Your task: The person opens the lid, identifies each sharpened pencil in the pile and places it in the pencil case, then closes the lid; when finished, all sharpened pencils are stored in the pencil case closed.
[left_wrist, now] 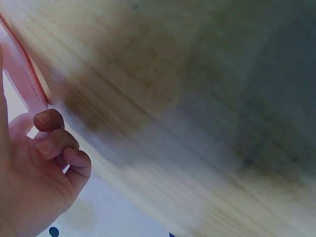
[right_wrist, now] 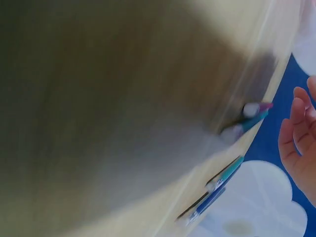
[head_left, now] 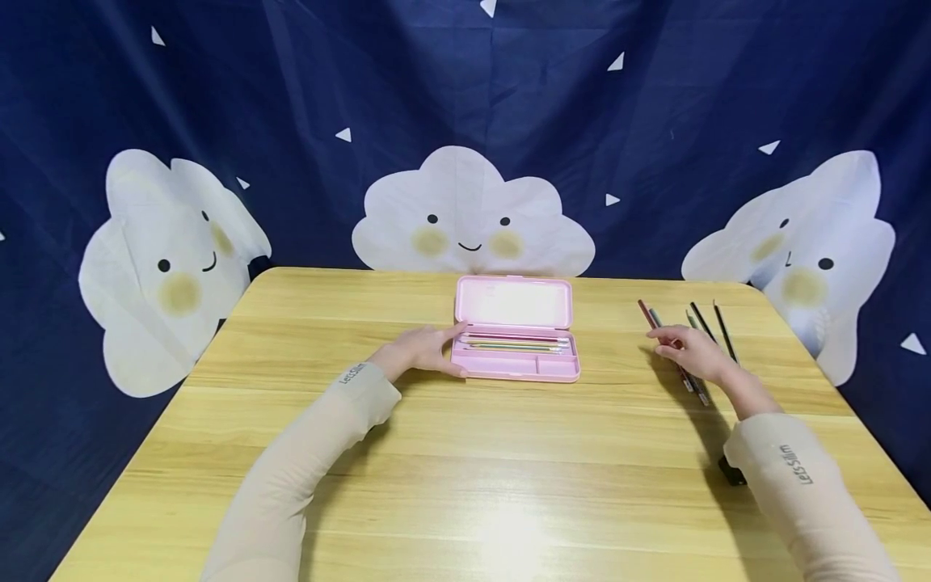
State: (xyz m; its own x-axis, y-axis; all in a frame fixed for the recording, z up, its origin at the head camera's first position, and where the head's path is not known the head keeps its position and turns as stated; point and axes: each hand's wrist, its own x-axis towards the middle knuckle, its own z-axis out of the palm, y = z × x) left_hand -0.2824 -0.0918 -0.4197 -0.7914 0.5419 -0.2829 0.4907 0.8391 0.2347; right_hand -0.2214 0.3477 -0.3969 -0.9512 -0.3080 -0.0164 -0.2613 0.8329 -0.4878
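L-hand (head_left: pixel 422 349) gripping pink case (head_left: pixel 502 367), R-hand (head_left: pixel 692 352) loose abv pencils (head_left: pixel 646 314)

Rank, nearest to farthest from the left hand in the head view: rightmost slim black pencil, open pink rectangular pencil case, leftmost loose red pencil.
1. Pink pencil case: at the left hand
2. Red pencil: right of the case
3. Black pencil: farther right

At the left side of the left wrist view, the left hand (left_wrist: pixel 39 177) has three bent fingertips turned in toward the palm, just beside the edge of a pink case (left_wrist: pixel 23 71), which it seems to touch, though the overlap makes contact hard to judge. Blurred shadow covers much of the wooden table (left_wrist: pixel 148 106); below lies a white backdrop (left_wrist: pixel 116 202) with a dark dot (left_wrist: pixel 54 231).
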